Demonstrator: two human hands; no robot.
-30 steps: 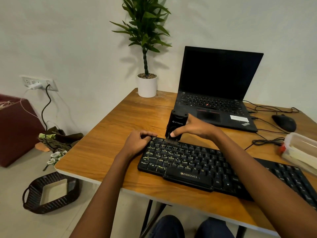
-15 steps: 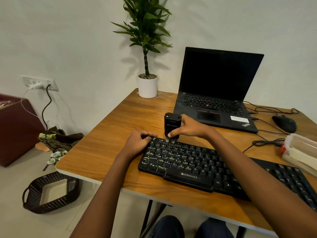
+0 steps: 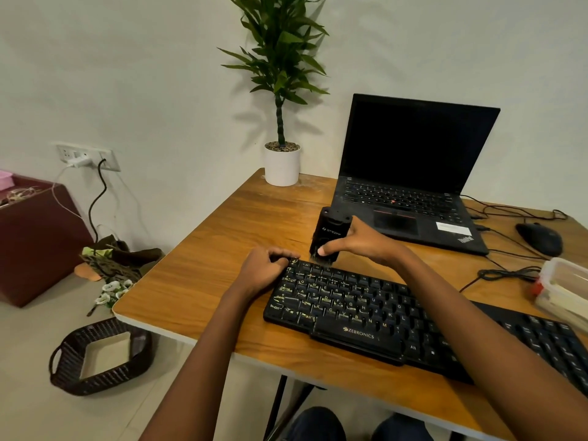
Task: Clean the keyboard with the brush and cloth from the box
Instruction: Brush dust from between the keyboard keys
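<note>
Head view: the brush (image 3: 329, 232), upright half a second ago, now leans its top toward the laptop (image 3: 410, 173). The right hand (image 3: 362, 243) grips it, thumb in front, with the bristles on the top-left keys of the keyboard (image 3: 366, 313). The left hand (image 3: 264, 268) curls its fingers over that corner.

The black keyboard (image 3: 366, 300) has the word ZEBRONICS in gold on the raised bar at its front edge. Its keys show gold letters like Q, W, E, A, S and D, and Ctrl and Alt sit near its front left corner. Behind the keyboard, the laptop (image 3: 413, 211) says ThinkPad on its near right corner. A white sticker (image 3: 453, 228) beside that has print too small to read. The black brush (image 3: 329, 233) at the keyboard's back edge carries a pale word, too blurry to read.
</note>
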